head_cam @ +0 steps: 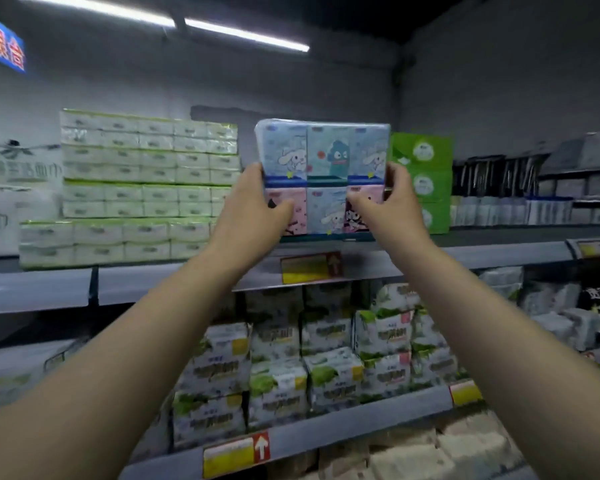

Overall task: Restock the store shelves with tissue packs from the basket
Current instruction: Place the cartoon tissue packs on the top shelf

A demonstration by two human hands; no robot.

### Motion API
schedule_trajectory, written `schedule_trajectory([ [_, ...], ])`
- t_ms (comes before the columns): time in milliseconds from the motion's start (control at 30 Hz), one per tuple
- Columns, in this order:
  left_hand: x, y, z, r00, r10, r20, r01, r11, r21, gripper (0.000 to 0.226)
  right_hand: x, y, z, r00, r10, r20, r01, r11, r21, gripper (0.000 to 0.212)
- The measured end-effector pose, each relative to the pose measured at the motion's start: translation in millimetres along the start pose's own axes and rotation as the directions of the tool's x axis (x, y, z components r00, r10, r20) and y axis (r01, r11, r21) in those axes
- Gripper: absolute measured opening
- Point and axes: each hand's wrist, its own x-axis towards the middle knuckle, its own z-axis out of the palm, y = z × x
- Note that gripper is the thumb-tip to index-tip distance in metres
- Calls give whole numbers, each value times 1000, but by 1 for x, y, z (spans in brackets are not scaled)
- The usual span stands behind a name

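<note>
glossy plastic film wraps the tissue pack [324, 157].

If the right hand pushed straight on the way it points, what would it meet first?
The right hand grips the cartoon tissue pack at its right edge, so the pack would go with it. Past that, the green tissue stack just behind the hand looks like first contact, though depth is unclear.

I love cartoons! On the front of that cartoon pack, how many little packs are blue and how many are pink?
Blue packs: 4
Pink packs: 2
Total on the cartoon pack: 6
</note>
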Motion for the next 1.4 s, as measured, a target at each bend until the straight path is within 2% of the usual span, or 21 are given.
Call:
schedule_trajectory([
  [67, 21, -3, 4, 997, -3, 74, 0, 999, 34, 59, 20, 8, 7, 999, -21, 29, 22, 999, -49, 79],
  [133, 40, -11, 6, 985, -34, 168, 19, 996, 89, 88, 33, 18, 15, 995, -12, 94, 23, 993, -115, 94],
  [167, 48, -16, 6, 976, -57, 210, 22, 986, 166, 102, 38, 25, 19, 992, -3, 130, 23, 989, -148, 101],
  [233, 60, -29, 7, 964, -70, 258, -36, 923, 382, 114, 46, 39, 29, 981, -2, 194, 41, 980, -196, 113],
  [300, 71, -41, 10, 962, -47, 269, -109, 839, 534, 114, 54, 49, 37, 974, -24, 227, 82, 965, -249, 119],
  [433, 93, -46, 10, 959, -47, 280, -169, 700, 693, 107, 72, 46, 43, 948, -10, 317, 137, 914, -382, 119],
  [500, 103, -44, 9, 963, -35, 266, -211, 510, 834, 110, 83, 42, 45, 928, 18, 373, 169, 870, -462, 114],
  [567, 112, -41, 11, 957, -30, 288, -265, 312, 912, 114, 93, 40, 49, 929, -6, 370, 237, 777, -583, 107],
  [633, 120, -40, 15, 945, -61, 321, -299, 237, 924, 116, 100, 36, 53, 923, -62, 381, 326, 652, -685, 102],
  [733, 128, -39, 20, 932, -87, 351, -329, 196, 924, 117, 106, 34, 64, 871, -121, 477, 467, 506, -725, 94],
  [867, 140, -41, 27, 911, -127, 393, -400, -43, 915, 122, 116, 40, 77, 825, -153, 544, 557, 386, -736, 102],
  [933, 147, -45, 31, 904, -141, 404, -419, -109, 901, 118, 121, 43, 84, 812, -170, 558, 580, 333, -743, 100],
  [1133, 162, -53, 40, 878, -167, 448, -474, -185, 861, 93, 137, 53, 104, 800, -168, 576, 599, 279, -750, 87],
  [1267, 172, -58, 45, 865, -160, 476, -498, -144, 855, 70, 147, 63, 113, 798, -168, 579, 603, 257, -756, 84],
  [1400, 187, -69, 49, 864, -174, 473, -495, -122, 860, 68, 157, 72, 123, 795, -165, 583, 606, 243, -758, 84],
])
